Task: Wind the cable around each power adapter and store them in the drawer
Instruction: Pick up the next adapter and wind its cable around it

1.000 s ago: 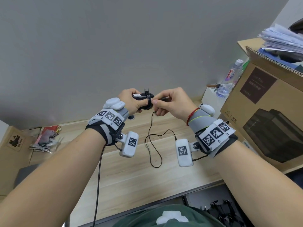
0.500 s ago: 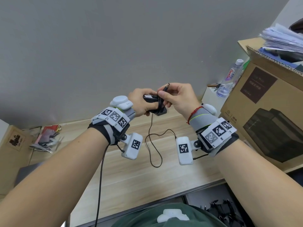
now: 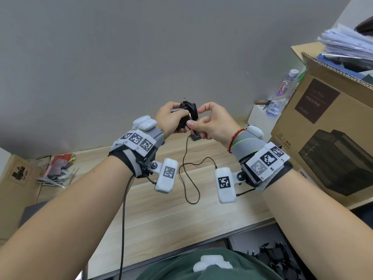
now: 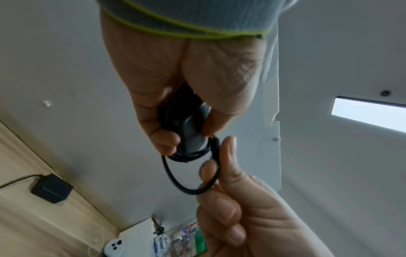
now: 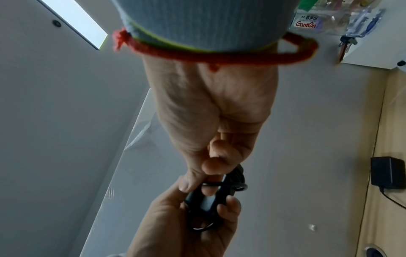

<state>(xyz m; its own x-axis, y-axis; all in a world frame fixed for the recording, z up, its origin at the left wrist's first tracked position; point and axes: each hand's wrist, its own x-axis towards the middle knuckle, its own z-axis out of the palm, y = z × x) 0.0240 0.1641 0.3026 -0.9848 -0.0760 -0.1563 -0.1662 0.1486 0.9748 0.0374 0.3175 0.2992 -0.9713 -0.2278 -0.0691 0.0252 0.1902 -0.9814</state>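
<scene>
Both hands are up in front of the grey wall, above the wooden desk. The left hand has its fingers and thumb wrapped round a small black adapter, metal plug prongs poking up at its top. Its thin black cable is coiled in several turns round the body, and one loose loop hangs free below, clear in the left wrist view. The right hand pinches the cable's end between thumb and forefinger, pressing the little barrel plug against the wrapped turns; the other fingers are curled in toward the palm.

Down on the desk by the wall lies a second adapter, a black block, its cord snaking loose and unwound across the wood toward the person. Below the desk edge on the right, a drawer shows a dark heap of black adapters. A large cardboard box stands on the right, with a clear water bottle beside it.
</scene>
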